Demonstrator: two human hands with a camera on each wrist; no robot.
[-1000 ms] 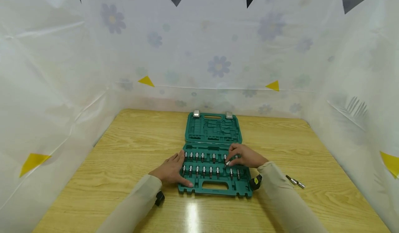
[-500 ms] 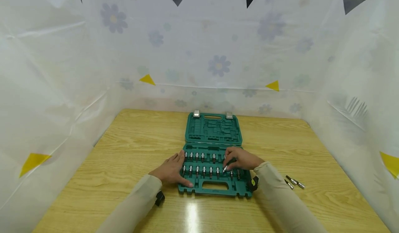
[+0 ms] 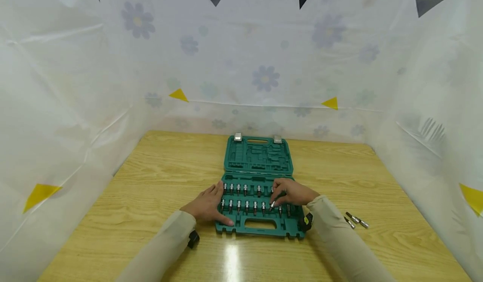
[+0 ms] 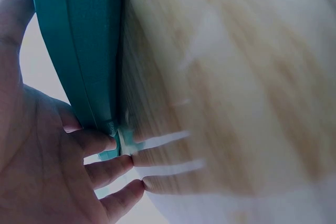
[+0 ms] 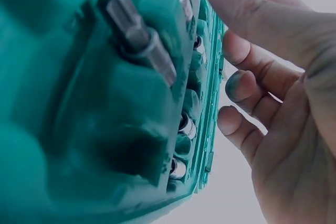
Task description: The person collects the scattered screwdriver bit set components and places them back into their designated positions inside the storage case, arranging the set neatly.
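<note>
A green tool case (image 3: 234,227) lies opened on the table, with two rows of bit sockets, such as the one (image 3: 239,206) in the front row, in its base. My left hand (image 3: 205,204) rests along the case's left side, thumb laid on the front corner; in the left wrist view its fingertips (image 4: 123,200) touch the tabletop beside the case wall. With thumb and index finger, my right hand (image 3: 294,192) pinches a bit socket (image 3: 272,205) at the right part of the front row. Whether it is fully seated in its slot cannot be told.
On the wooden table (image 3: 170,156), to the right, lie loose bit sockets (image 3: 352,217), close to the right sleeve. The case lid (image 3: 258,154) leans back behind the base, its two metal latches up. Patterned white sheeting (image 3: 264,43) walls the table at the back and sides.
My right hand has moved slightly left and toward me, lowering the bit socket from between the rows to the front row. The right sleeve's shift uncovers another loose bit socket. The left hand stays.
</note>
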